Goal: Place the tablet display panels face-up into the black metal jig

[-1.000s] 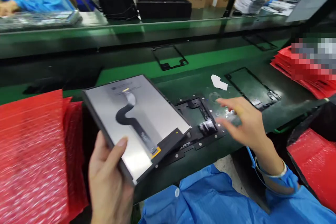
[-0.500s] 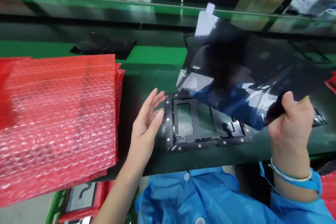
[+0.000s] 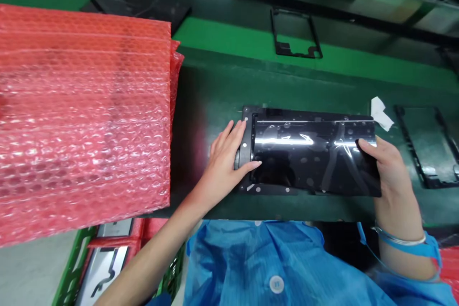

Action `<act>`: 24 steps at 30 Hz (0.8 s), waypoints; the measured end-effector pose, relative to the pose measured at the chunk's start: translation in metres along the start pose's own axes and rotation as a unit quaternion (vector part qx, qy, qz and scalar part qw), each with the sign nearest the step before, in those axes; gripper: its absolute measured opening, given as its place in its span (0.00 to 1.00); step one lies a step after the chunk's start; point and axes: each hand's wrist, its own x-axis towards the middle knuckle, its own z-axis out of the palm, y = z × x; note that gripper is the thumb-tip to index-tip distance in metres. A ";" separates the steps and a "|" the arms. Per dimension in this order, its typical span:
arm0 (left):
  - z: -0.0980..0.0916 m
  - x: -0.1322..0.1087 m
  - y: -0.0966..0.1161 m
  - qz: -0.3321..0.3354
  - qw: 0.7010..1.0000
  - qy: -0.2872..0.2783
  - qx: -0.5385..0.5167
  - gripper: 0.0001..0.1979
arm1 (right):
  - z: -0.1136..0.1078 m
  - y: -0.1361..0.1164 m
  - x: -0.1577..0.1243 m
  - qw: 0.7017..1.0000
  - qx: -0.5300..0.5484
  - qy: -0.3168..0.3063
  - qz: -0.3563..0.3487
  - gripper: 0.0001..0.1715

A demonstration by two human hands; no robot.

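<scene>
A glossy black screen panel [image 3: 308, 158] lies over a black frame with pale dots [image 3: 268, 190] on the dark green worktop. The frame's left edge and a strip along its bottom still show; the panel covers most of the rest. My right hand [image 3: 392, 167] grips the panel's right end, thumb on top and the other fingers hidden beneath. At the opposite end, my left hand [image 3: 227, 158] rests with outstretched fingers on the frame's left border, its thumb at the panel's left edge.
Red bubble-wrap bags [image 3: 89, 124] are piled on the left. A thin black frame [image 3: 283, 49] lies behind, another [image 3: 439, 183] at the right. A crumpled white scrap [image 3: 380, 114] touches the panel's far right corner. Below left stands a green crate [image 3: 70, 267].
The panel has come down from a raised, tilted position onto the frame. My left hand has moved onto the frame's left side. The view has tipped downward.
</scene>
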 end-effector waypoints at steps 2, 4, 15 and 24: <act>0.001 0.000 -0.002 0.003 1.000 -0.006 0.007 0.41 | 0.000 0.001 0.001 1.000 -0.010 -0.002 -0.002 0.18; 0.001 0.001 -0.003 0.005 1.000 -0.013 0.012 0.41 | 0.000 0.002 0.001 1.000 -0.013 -0.004 0.000 0.17; 0.000 0.000 0.000 0.024 0.998 -0.030 0.053 0.28 | 0.002 -0.006 0.000 0.998 -0.059 -0.003 -0.014 0.19; 0.002 -0.002 0.001 0.031 0.997 -0.023 0.062 0.25 | 0.004 -0.013 0.005 0.997 -0.070 -0.015 -0.031 0.19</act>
